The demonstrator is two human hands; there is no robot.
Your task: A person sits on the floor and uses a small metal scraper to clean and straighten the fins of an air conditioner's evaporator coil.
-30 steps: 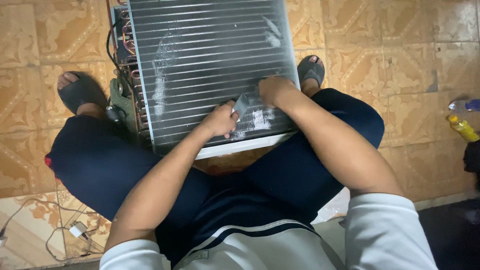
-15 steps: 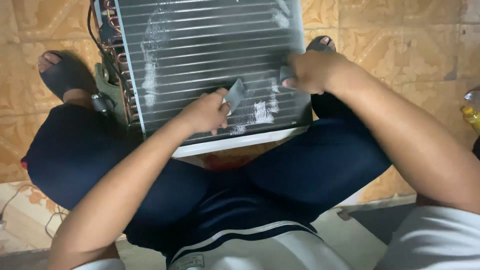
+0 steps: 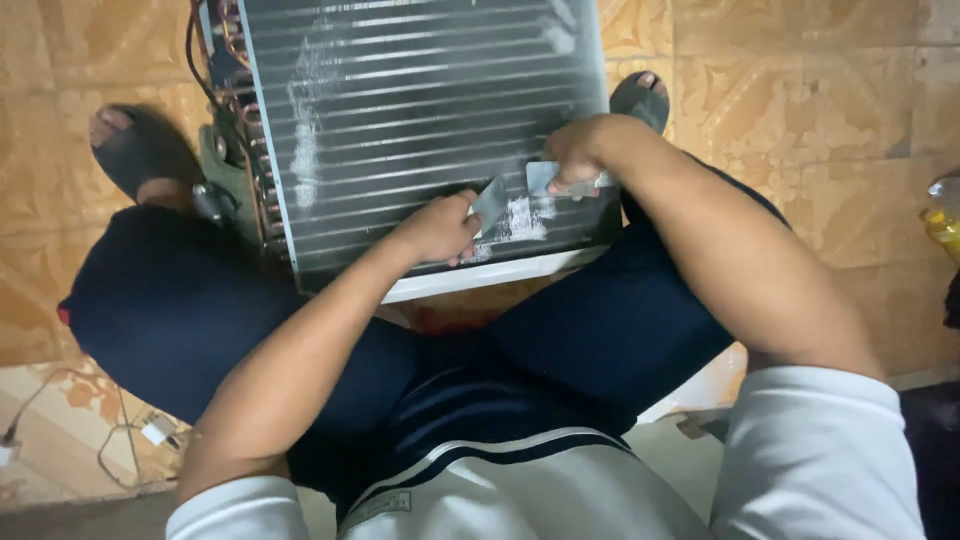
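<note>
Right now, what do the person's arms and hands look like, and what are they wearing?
Both arms are bare from the upper arm down. Each ends in a short white sleeve: the left sleeve and the right sleeve. The left hand and right hand wear no gloves, and no rings, watch or bracelet can be seen. The white shirt has a dark band with a thin white stripe across the front.

Dim warm indoor light; soft shadows under legs; slight motion blur; wide-angle stretch toward edges; corners darker.
</note>
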